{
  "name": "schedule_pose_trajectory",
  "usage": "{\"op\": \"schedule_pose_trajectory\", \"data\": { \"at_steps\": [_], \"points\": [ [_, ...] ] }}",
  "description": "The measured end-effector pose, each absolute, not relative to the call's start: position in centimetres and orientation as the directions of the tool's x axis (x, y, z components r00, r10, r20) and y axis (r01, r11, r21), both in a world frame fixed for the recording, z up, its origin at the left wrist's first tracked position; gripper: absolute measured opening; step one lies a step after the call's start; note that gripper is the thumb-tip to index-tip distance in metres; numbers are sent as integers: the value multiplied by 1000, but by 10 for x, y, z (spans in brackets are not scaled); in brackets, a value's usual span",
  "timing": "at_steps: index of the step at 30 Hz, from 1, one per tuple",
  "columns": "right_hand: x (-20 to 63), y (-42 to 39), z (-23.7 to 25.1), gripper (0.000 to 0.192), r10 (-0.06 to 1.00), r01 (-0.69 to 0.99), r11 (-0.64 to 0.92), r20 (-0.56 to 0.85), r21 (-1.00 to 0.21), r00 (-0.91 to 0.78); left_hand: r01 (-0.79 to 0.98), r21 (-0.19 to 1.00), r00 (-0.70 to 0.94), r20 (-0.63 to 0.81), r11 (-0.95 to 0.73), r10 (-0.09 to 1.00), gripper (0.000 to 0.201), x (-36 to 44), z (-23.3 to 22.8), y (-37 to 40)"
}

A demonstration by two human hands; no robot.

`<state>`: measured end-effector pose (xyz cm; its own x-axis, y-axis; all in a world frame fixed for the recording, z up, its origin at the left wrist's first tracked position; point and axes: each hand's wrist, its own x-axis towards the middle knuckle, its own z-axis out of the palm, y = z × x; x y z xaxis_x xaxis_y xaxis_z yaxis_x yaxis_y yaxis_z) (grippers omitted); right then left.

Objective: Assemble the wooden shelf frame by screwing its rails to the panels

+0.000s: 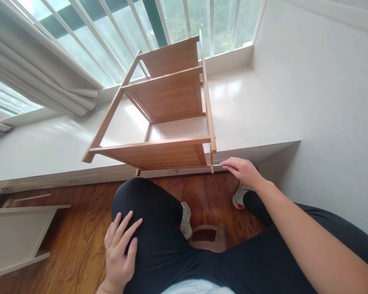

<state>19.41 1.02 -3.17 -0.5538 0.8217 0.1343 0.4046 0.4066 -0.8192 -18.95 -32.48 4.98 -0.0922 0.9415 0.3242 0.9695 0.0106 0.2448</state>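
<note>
A wooden shelf rack (171,96) with three panels lies tilted, with its lower end jutting over the front edge of a white window ledge. My right hand (241,168) is closed in a pinch on a thin silvery rod (217,165), which looks like a hex key. The rod's far end meets the leg at the rack's lower right corner; the fastener there is too small to make out. Resting on my left thigh, my left hand (119,247) has its fingers spread and holds nothing.
Behind the rack runs a barred window, with a grey curtain (40,61) at the left. A white wall (333,81) stands close on the right. A brown stool (210,239) shows beneath me on the wooden floor. White furniture (15,241) is at the lower left.
</note>
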Motion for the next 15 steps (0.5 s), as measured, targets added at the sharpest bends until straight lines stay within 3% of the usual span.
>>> {"op": "schedule_pose_trajectory", "data": {
  "at_steps": [2,4,7,11,15],
  "points": [
    [190,11,-32,28,857,341,260,54,-903,-512,969,248,-92,323,10,942,55,-189,50,-325],
    [183,10,-35,35,879,214,-39,-136,-976,-457,967,255,-95,320,11,943,56,-189,49,-325],
    [171,6,-41,48,807,6,-419,-374,-908,-457,966,258,-87,320,2,944,57,-189,49,-323],
    [161,0,-48,60,751,-49,-519,-427,-854,-504,966,258,-78,334,-12,939,56,-188,50,-320],
    [163,1,-50,58,741,-16,-542,-469,-841,-481,964,267,-84,341,-11,936,55,-186,51,-319]
  ]
}}
